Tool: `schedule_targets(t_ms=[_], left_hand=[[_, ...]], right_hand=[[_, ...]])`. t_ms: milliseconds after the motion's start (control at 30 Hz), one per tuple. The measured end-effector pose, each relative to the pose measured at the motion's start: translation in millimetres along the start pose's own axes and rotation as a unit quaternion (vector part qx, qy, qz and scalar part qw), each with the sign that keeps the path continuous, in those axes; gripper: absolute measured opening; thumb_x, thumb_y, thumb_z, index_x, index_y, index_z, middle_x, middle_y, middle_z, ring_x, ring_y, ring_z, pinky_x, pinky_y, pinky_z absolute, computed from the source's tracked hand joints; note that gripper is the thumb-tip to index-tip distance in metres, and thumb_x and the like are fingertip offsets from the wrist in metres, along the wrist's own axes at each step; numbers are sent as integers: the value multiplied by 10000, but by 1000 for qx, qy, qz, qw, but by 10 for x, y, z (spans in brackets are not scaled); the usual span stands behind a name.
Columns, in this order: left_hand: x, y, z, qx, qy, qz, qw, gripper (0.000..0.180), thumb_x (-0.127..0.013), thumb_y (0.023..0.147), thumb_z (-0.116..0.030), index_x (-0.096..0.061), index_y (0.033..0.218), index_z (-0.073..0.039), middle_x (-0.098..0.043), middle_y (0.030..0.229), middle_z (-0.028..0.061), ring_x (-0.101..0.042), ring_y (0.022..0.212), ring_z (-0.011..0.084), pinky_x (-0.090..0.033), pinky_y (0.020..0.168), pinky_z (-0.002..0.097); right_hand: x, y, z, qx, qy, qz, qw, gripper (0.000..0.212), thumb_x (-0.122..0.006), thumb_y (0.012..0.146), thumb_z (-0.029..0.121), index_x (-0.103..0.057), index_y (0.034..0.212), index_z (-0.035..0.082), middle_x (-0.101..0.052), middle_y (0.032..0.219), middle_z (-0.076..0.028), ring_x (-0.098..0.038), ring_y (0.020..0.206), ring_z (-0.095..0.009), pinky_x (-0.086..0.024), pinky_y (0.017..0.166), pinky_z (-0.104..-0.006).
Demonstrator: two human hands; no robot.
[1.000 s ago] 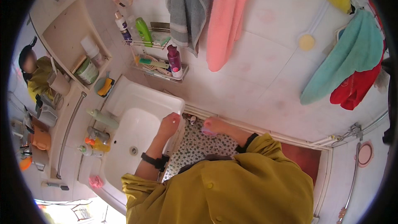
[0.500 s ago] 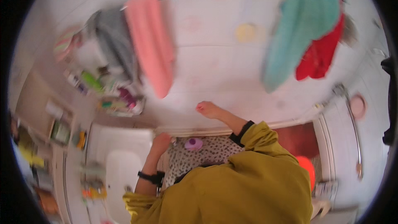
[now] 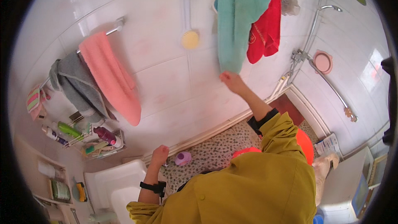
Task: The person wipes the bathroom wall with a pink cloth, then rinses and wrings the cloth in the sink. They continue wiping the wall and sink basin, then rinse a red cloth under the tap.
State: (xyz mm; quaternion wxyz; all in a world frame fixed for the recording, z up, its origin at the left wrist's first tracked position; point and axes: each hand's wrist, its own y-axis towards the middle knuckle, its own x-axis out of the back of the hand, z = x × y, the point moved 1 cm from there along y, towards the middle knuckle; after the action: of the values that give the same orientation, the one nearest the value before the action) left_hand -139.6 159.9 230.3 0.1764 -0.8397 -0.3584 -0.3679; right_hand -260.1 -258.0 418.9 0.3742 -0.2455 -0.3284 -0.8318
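My left hand is curled into a loose fist above the floor by the corner of the white sink; nothing shows in it. A black strap with a small device circles that wrist. Beside this hand, a purple bottle-like thing stands on the floor. My right hand, its fingers folded in, reaches toward the wall at the lower end of a hanging teal towel. The two overlap slightly in view, and I cannot tell whether they touch. Nothing shows in this hand either.
Red cloth hangs beside the teal towel. Pink and grey towels hang on a rail at left, above a wire rack of bottles. A shower pipe runs up the right wall. Orange-red plastic stands near my right side.
The view has turned to the right, so the towels sit farther left in it and more of the shower corner shows. My right hand appears higher and closer to the teal towel.
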Motion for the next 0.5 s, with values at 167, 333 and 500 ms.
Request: schedule_targets(t_ms=[167,333,500], left_hand=[[-100,80,-42,-21,-3,18,1000,271,-518,837,-284,-600,913,-37,-633,858,177,-599,846,351,-474,753,402],[-165,313,-214,-4,15,34,999,288,-516,840,-303,-602,915,-38,-634,865,178,-598,848,358,-473,757,408],[-273,493,-253,-10,17,57,998,338,-475,852,-320,-598,892,-8,-627,866,193,-588,856,353,-462,768,404]], right_hand=[[836,293,-320,-3,66,-245,967,222,-475,900,189,-595,891,2,-607,746,-67,-573,657,-129,-460,566,-261],[1644,670,-334,-49,159,-345,924,312,-554,871,240,-563,1004,-42,-603,931,-134,-599,824,-197,-493,717,-304],[2293,1212,-203,47,-143,-471,869,494,-601,829,334,-517,1128,-50,-564,1062,-230,-544,991,-347,-429,893,-399]])
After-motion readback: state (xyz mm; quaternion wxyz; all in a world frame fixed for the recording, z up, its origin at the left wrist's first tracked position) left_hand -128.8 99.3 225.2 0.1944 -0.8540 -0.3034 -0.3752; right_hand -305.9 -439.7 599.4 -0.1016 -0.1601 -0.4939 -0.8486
